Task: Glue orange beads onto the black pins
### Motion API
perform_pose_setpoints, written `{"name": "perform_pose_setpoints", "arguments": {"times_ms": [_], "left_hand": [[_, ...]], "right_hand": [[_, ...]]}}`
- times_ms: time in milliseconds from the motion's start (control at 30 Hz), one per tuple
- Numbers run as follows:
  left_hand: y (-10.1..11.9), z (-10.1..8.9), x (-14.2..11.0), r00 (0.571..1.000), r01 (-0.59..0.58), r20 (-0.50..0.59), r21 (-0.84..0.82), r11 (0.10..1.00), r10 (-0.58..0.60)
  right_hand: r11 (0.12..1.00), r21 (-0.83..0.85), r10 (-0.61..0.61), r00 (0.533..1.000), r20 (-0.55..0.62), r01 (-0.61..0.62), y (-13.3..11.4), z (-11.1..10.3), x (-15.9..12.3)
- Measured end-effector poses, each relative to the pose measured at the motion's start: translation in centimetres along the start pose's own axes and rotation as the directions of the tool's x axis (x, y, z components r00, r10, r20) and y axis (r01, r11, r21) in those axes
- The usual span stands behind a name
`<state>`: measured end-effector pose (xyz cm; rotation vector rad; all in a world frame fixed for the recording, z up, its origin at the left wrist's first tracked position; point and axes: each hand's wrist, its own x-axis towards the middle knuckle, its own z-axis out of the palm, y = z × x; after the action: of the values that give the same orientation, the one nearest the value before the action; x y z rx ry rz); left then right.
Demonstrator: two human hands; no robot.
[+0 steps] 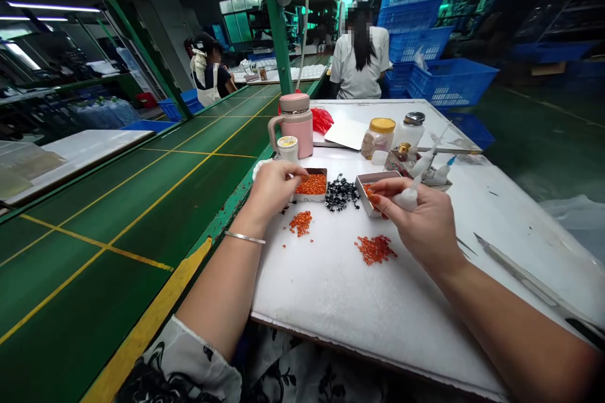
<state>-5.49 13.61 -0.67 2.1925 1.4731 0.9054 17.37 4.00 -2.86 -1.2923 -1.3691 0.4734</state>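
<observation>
My left hand (276, 192) reaches over a small open box (309, 198) of orange pieces (312, 184). Its thumb and forefinger are pinched at the box; anything between them is too small to make out. In my right hand (428, 220) is a white squeeze bottle (407, 198) with a narrow nozzle pointing up. The right fingertips are over a second open box (377, 177), which also has orange pieces in it. Black stemmed pieces (341, 193) lie heaped between the boxes. Closer to me are a small orange pile (301, 223) and a larger orange-red pile (375, 249).
Tweezers (524, 277) lie at right on the white table (326, 289). A pink mug (300, 129), a white tub (288, 148), a yellow-lidded jar (379, 135) and other bottles stand behind. A green conveyor (155, 201) runs along the left. Two people sit farther back.
</observation>
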Motion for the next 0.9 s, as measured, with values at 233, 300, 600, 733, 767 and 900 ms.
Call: {"name": "perform_pose_setpoints", "arguments": {"times_ms": [233,300,600,733,767,900], "left_hand": [[3.0,5.3,-1.6,0.945,-0.284,0.237,0.252,0.925,0.226],[3.2,6.0,-1.9,0.939,-0.303,0.264,0.338,0.891,0.22],[3.6,6.6,-2.4,0.954,-0.271,0.236,0.42,0.866,0.184],[3.2,5.5,-1.8,0.974,-0.147,0.198,0.19,0.971,0.108],[3.1,5.2,-1.5,0.975,-0.111,0.203,0.11,0.988,0.087],[3.3,4.0,-1.0,0.947,0.099,0.322,-0.276,0.956,-0.005]], "right_hand": [[1.0,0.011,-0.024,1.0,0.017,0.024,0.0,0.0,0.1],[0.999,0.01,-0.032,0.999,0.022,0.032,0.0,0.1,0.1],[0.999,-0.027,-0.043,0.999,0.033,0.044,0.0,0.1,0.0],[1.0,-0.021,-0.008,0.999,0.039,0.009,0.3,0.0,0.2],[1.0,-0.026,0.002,0.999,0.041,-0.001,0.4,0.0,0.3],[0.998,-0.047,0.033,0.997,0.071,-0.029,0.6,-0.1,0.4]]}}
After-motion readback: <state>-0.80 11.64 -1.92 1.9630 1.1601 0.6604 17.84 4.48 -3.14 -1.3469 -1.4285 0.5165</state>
